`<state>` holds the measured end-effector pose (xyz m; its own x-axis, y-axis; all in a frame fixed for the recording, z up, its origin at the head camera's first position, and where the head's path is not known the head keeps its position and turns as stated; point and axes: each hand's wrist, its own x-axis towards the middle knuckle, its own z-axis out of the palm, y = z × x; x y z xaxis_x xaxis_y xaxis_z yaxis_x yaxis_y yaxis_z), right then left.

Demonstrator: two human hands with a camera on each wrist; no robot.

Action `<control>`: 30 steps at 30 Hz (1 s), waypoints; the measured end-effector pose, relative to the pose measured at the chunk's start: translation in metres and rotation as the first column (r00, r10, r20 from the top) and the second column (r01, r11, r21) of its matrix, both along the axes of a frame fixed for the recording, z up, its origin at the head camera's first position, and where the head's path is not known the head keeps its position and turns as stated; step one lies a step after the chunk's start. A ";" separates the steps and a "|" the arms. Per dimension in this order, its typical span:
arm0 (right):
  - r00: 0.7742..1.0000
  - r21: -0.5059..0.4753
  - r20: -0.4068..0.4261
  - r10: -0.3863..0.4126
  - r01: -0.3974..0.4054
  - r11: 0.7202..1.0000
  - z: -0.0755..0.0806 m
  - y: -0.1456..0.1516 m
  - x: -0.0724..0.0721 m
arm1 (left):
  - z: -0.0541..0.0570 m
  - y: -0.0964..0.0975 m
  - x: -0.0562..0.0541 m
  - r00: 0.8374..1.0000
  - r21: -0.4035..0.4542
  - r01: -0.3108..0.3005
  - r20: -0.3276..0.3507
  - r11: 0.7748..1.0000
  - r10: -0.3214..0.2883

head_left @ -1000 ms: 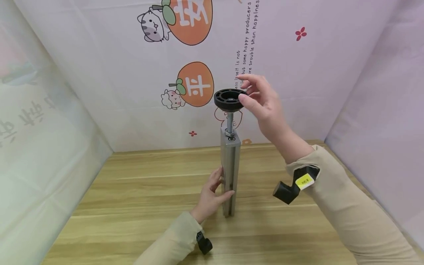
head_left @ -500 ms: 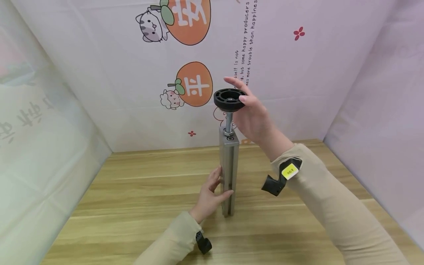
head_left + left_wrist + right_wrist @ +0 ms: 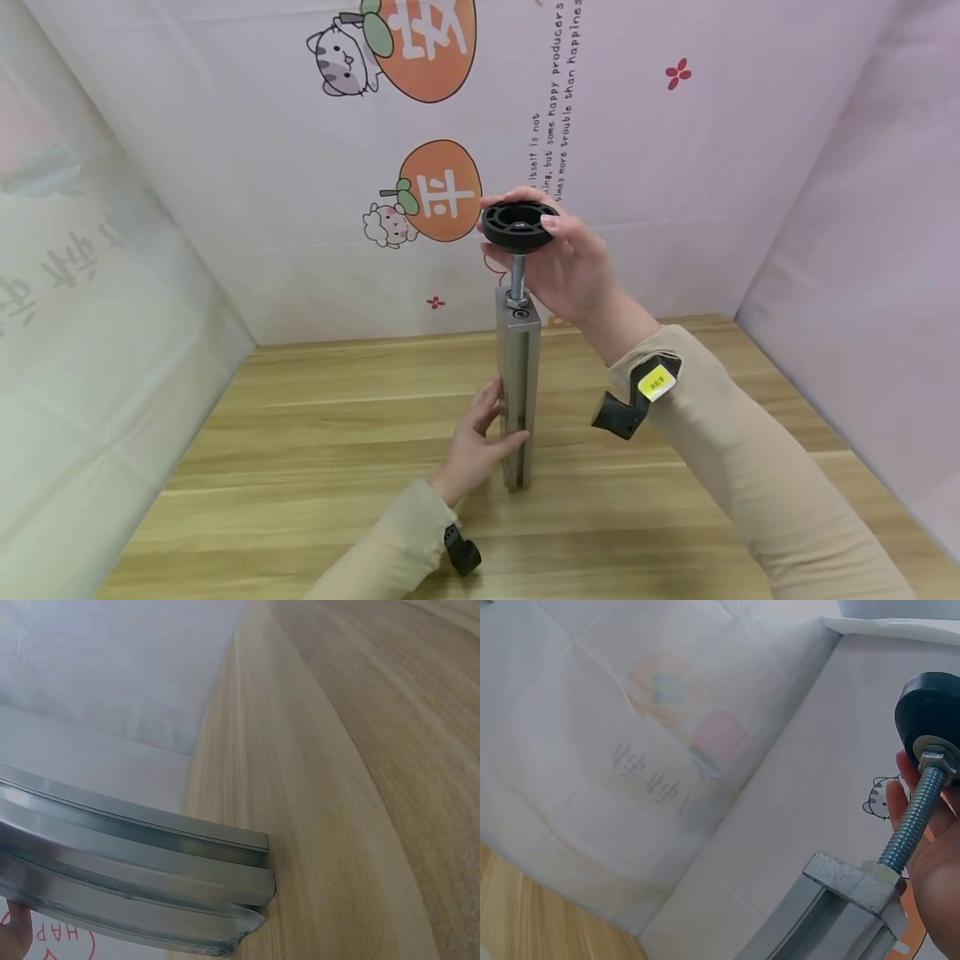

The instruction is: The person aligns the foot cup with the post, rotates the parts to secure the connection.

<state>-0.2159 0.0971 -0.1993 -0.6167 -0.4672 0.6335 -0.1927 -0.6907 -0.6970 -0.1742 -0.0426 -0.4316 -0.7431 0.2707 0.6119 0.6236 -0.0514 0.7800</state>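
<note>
A grey aluminium profile (image 3: 519, 392) stands upright on the wooden table. From its top end rises a threaded rod (image 3: 915, 817) with a nut at each end, carrying a round black levelling foot (image 3: 517, 237) with its hollow, ribbed underside facing up. My left hand (image 3: 472, 450) grips the profile low down, thumb on the near side and fingers behind. Around the foot's rim curl the fingers of my right hand (image 3: 573, 267), the thumb on its right edge. In the left wrist view the profile's lower end (image 3: 187, 877) meets the table.
The wooden table (image 3: 337, 433) is bounded by white printed cloth at the back (image 3: 600, 108) and cloth sides left (image 3: 112, 250) and right (image 3: 855, 208). A small black wrist camera (image 3: 462, 554) sits on the left sleeve, another wrist camera (image 3: 622, 412) on the right.
My right hand has shifted left and its fingers have reached behind the foot and closed round its rim. The left hand and profile stay in place.
</note>
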 end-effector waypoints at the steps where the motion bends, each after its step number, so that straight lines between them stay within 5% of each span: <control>1: 1.000 -0.003 -0.009 -0.001 0.001 1.000 -0.001 0.000 0.000 | 0.000 0.000 0.000 1.000 -0.001 0.002 -0.003 1.000 -0.002; 10: 0.990 -0.002 -0.128 -0.061 0.061 0.998 -0.005 0.004 -0.003 | 0.000 0.001 0.000 1.000 -0.002 0.001 0.003 1.000 -0.001; 20: 0.973 0.058 -0.058 -0.224 0.228 0.972 0.001 0.004 0.005 | -0.001 0.001 0.000 1.000 0.012 -0.006 0.017 1.000 0.006; 24: 0.939 0.117 -0.070 -0.336 0.342 0.932 0.007 0.004 0.011 | 0.000 0.001 0.001 0.999 0.008 -0.009 0.040 1.000 0.009; 30: 0.848 0.184 -0.152 -0.508 0.529 0.828 0.011 0.004 0.019 | 0.001 0.001 0.001 1.000 0.002 -0.008 0.019 1.000 0.008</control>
